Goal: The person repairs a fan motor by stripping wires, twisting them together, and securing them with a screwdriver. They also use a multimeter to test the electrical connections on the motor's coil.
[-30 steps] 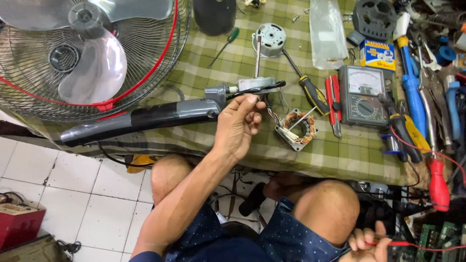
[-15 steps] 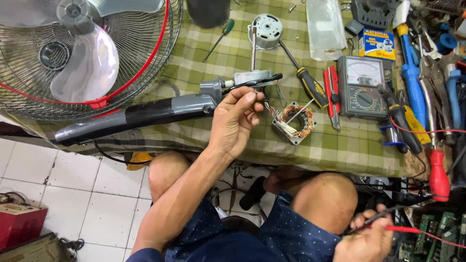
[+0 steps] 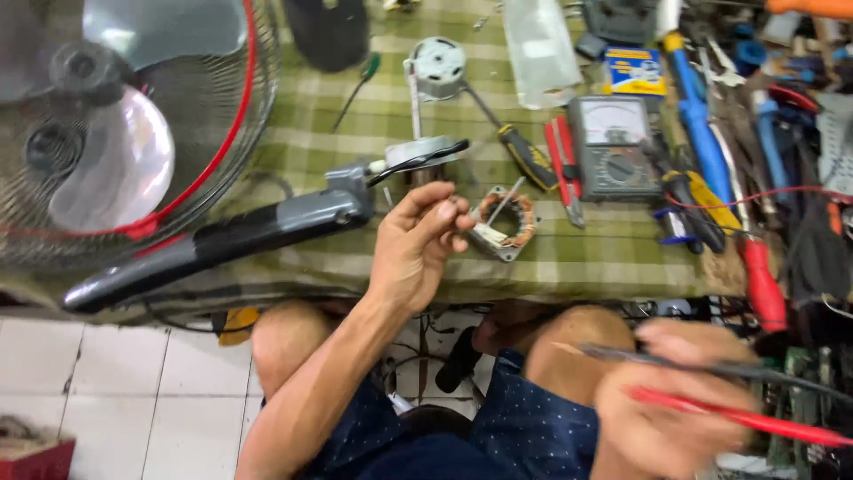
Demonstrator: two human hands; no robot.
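The right hand (image 3: pixel 671 400) has been brought up since a moment ago, closed around a red probe (image 3: pixel 746 420) and a black probe (image 3: pixel 711 364). The left hand (image 3: pixel 418 244), fingers curled, pinches wires beside the stator (image 3: pixel 505 222), mid-table; testing looks ready.

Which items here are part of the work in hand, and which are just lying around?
In hand: left hand at the stator coil; right hand holding red and black probes; grey fan stand.
Lying about: analog multimeter, screwdriver, red pliers, fan guard.
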